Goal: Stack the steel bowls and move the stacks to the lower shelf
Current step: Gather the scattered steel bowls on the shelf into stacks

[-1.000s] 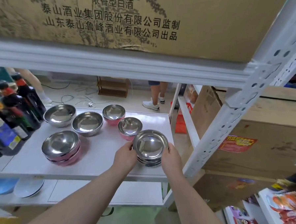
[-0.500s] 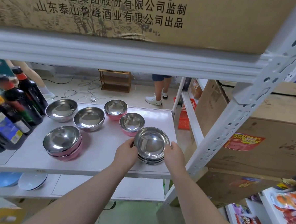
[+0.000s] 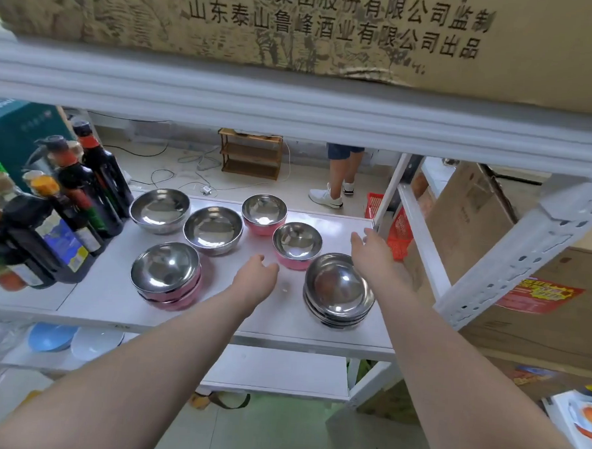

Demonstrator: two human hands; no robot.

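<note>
Both hands have let go of the plain steel stack point(image 3: 338, 291) at the shelf's point(image 3: 106, 293) front right | left hand point(image 3: 256, 273) and right hand point(image 3: 372, 252) empty, spread, reaching back | stacking underway; next likely the near pink bowl point(image 3: 297, 246), gripped by its rim

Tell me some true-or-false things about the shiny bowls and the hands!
1. Both hands hold the steel stack. False: the left hand and right hand are open and off it.
2. Dark bottles stand left of the bowls. True.
3. The pink stack sits on the lower shelf. False: it sits on the same shelf as the other bowls.
4. Blue plates lie on the lower shelf. True.
</note>
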